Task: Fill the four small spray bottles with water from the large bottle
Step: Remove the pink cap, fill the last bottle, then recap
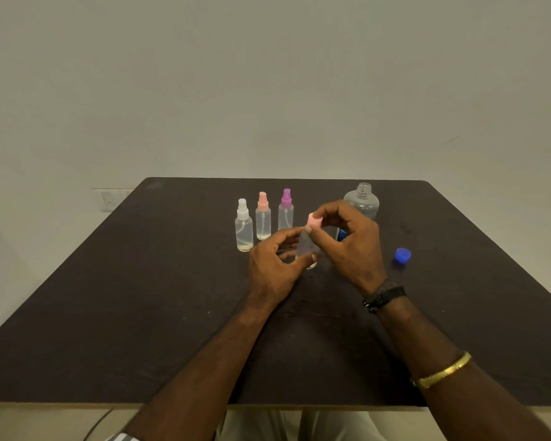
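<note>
**Both hands on one small bottle**

The left hand [275, 261] grips the small bottle [305, 246] mid-table, and the right hand [352, 241] pinches its pink top [314, 220]. Three capped spray bottles [263, 218] stand just to the left. The uncapped large bottle [361, 202] stands behind, with the blue cap [402, 255] to the right. All sit well in from the edges of the table [109, 297], with wide tabletop on both sides.

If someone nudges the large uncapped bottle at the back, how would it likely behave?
The large bottle looks empty in its visible upper part, so probably light and tippy. Its neck is open, the blue cap lying apart, so leftover water could spill.
</note>
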A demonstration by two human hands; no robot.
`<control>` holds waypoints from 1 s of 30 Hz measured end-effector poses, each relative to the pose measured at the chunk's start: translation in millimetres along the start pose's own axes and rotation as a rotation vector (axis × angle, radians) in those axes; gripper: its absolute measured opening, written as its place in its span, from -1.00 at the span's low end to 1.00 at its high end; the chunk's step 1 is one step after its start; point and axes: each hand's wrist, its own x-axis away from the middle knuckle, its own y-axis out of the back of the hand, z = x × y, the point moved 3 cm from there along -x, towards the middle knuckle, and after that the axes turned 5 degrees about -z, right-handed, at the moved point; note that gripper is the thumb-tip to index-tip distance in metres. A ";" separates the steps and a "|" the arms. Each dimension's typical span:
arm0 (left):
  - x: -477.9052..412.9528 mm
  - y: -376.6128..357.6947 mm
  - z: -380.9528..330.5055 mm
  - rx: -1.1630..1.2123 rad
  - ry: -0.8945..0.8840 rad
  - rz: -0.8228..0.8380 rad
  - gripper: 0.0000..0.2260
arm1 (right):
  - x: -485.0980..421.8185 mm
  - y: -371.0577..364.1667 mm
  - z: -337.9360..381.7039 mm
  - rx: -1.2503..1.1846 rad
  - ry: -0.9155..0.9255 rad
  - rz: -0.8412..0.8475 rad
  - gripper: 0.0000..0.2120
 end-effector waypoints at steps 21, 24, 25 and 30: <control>-0.6 -0.2 1.3 0.011 0.008 -0.003 -0.50 | 6.8 -7.5 -3.3 -0.035 -0.055 -0.050 -0.87; -0.3 -0.1 1.1 0.011 0.015 -0.002 -0.51 | 6.5 -7.7 -2.9 -0.021 -0.046 -0.062 -0.91; 0.0 -0.1 0.6 0.012 0.014 -0.001 -0.51 | 5.8 -7.6 -2.5 -0.012 -0.037 -0.062 -0.89; 0.1 0.2 -0.1 0.014 0.008 -0.003 -0.49 | 4.8 -7.1 -5.1 0.008 -0.023 -0.077 -0.83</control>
